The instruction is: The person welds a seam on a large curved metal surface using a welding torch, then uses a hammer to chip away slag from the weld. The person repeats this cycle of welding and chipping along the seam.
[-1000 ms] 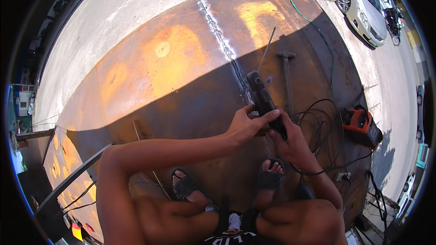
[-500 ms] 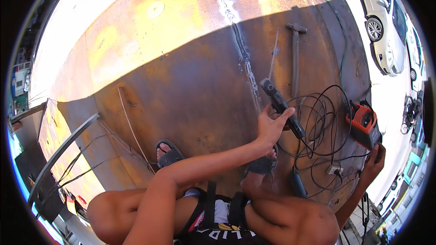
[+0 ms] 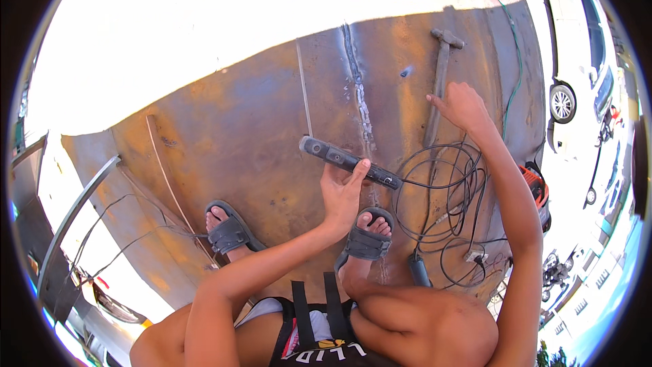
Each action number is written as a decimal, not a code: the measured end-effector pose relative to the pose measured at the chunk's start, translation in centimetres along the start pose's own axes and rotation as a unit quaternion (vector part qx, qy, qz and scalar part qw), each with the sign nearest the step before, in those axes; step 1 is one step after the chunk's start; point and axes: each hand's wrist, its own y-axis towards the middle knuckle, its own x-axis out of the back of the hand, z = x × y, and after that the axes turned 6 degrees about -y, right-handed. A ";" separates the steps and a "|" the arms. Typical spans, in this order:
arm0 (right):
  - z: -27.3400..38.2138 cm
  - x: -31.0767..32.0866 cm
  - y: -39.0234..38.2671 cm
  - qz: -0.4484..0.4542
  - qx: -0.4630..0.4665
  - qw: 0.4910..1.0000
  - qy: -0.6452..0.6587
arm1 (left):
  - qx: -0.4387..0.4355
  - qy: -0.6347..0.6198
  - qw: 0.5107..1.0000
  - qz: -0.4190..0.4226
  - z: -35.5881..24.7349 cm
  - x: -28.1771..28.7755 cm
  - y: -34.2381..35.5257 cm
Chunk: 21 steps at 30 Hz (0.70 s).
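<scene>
I see the left hand [image 3: 341, 196] still gripping the long, black, bar-shaped electrode holder [image 3: 334, 155], now swung leftward so it crosses over the dark, pale-flecked weld seam [image 3: 362, 103]. The right hand [image 3: 464, 107] has left the orange-and-black box [image 3: 535, 183] and reached the grey, long-handled hammer [image 3: 446, 39], fingers curled; I cannot tell whether they grip its handle.

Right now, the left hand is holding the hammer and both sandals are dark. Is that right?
Not quite. The head view shows the left hand holding a black tool; the hammer lies on the metal surface, close to the right hand. And yes, both sandals are dark.
</scene>
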 end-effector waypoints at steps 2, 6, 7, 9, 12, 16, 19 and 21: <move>1.0 -1.7 0.3 0.007 0.006 1.000 -0.024 | 0.009 -0.013 1.000 -0.023 2.0 1.3 -1.4; 0.8 -4.3 0.0 -0.053 -0.014 0.998 -0.017 | 0.053 -0.043 0.997 -0.044 4.7 -0.1 -4.5; 0.6 -4.7 0.2 -0.053 -0.010 0.998 -0.010 | 0.032 -0.062 0.996 -0.051 5.9 -0.2 -4.4; -0.5 -5.7 0.6 -0.058 0.007 0.998 -0.008 | -0.009 -0.095 0.993 -0.063 8.0 -0.8 -4.3; -1.9 -6.6 1.1 -0.091 0.035 0.995 0.010 | -0.018 -0.096 0.989 -0.111 8.4 -1.9 -4.1; -1.1 -6.5 1.1 -0.092 0.002 0.924 0.372 | -0.031 -0.075 0.989 -0.123 9.4 -1.5 -4.8; 2.2 -4.7 -0.6 -0.056 -0.044 0.770 0.634 | -0.010 -0.098 0.983 -0.158 10.1 -0.8 -5.9; 3.2 -5.3 -2.0 -0.056 -0.056 0.734 0.674 | -0.022 -0.068 0.977 -0.201 9.8 0.1 -5.5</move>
